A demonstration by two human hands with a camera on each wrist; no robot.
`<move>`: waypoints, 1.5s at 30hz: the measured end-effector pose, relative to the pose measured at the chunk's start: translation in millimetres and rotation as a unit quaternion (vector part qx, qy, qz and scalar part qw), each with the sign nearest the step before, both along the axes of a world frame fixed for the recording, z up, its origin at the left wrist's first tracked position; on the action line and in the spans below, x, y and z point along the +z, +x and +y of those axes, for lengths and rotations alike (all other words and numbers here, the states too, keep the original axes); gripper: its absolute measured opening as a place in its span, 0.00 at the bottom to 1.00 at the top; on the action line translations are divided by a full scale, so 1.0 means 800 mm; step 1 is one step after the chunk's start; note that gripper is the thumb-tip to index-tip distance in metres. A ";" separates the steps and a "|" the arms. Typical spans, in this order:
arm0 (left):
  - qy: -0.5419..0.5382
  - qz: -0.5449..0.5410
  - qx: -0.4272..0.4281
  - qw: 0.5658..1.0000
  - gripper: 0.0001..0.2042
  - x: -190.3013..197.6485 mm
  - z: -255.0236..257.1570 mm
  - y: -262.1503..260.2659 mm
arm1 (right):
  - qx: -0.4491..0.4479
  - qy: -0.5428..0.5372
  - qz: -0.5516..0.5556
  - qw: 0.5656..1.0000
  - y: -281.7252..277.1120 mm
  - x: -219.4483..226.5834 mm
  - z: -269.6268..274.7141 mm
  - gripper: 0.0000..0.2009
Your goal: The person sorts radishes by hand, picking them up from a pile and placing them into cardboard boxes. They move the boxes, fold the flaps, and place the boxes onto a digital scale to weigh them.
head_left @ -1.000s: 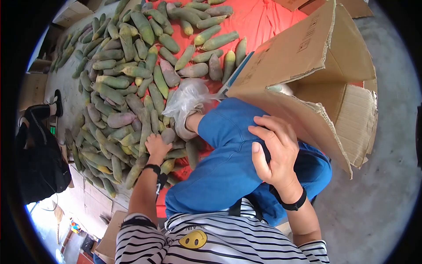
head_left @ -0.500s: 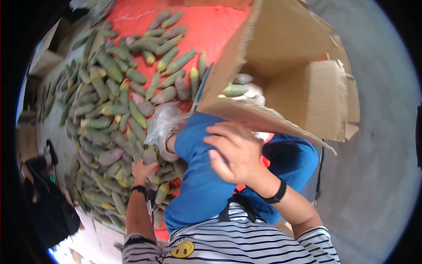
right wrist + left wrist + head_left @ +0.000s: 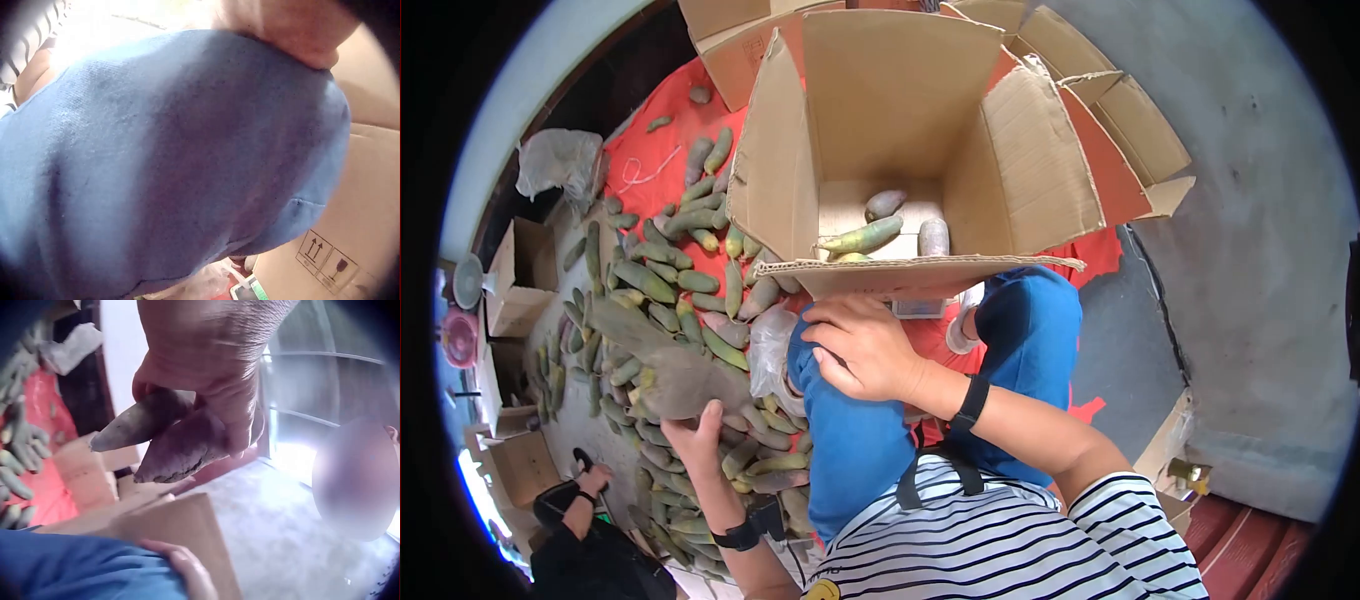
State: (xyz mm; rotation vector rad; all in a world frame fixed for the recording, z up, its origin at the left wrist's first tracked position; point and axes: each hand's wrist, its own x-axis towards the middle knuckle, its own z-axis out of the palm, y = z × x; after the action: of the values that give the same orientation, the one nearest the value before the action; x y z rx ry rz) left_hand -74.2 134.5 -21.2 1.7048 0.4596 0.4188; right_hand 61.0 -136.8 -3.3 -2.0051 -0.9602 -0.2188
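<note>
My left hand [image 3: 698, 440] grips two radishes [image 3: 690, 380], blurred by motion in the head view, above the left side of the pile. In the left wrist view a greyish radish [image 3: 134, 425] and a purplish radish [image 3: 184, 447] stick out side by side from under the fingers, tapered ends outward. My right hand [image 3: 870, 350] rests on the blue-trousered knee [image 3: 840, 420], its fingers spread over the cloth. Just beyond the knee stands an open cardboard box [image 3: 900, 110]. Inside lie a green radish [image 3: 865, 237] and purplish radishes [image 3: 934, 238].
A heap of radishes [image 3: 645, 280] spreads over a red sheet [image 3: 655, 125] and the floor at left. A clear plastic bag [image 3: 770, 345] lies by my foot. More cardboard boxes [image 3: 520, 270] stand around. Another person's arm [image 3: 580, 510] shows at lower left.
My left hand has come up from the pile with two radishes. My view has swung so the box now faces me. My right hand has settled on the knee.
</note>
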 end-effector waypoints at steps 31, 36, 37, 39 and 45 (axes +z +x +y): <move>0.460 -0.194 -0.225 0.837 0.21 0.148 -0.270 0.208 | -0.204 -0.148 -0.078 0.965 0.007 0.013 -0.290 0.10; 0.491 -0.204 -0.252 0.809 0.23 0.128 -0.278 0.184 | -0.215 -0.153 -0.063 0.962 0.007 0.013 -0.287 0.11; 0.514 -0.202 -0.249 0.795 0.23 0.127 -0.279 0.180 | -0.213 -0.154 -0.064 0.963 0.007 0.011 -0.287 0.11; 0.519 -0.197 -0.252 0.793 0.25 0.125 -0.283 0.168 | -0.221 -0.149 -0.061 0.962 0.006 0.009 -0.287 0.11; 0.485 -0.238 -0.273 0.796 0.28 0.115 -0.293 0.106 | -0.229 -0.154 -0.051 0.960 0.004 0.011 -0.283 0.10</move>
State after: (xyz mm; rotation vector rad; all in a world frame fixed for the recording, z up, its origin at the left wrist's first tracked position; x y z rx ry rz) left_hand 10.3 -99.8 71.0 2.4754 -0.7643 0.6870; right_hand 63.9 -363.1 5.3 -2.5114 -0.6018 -0.4523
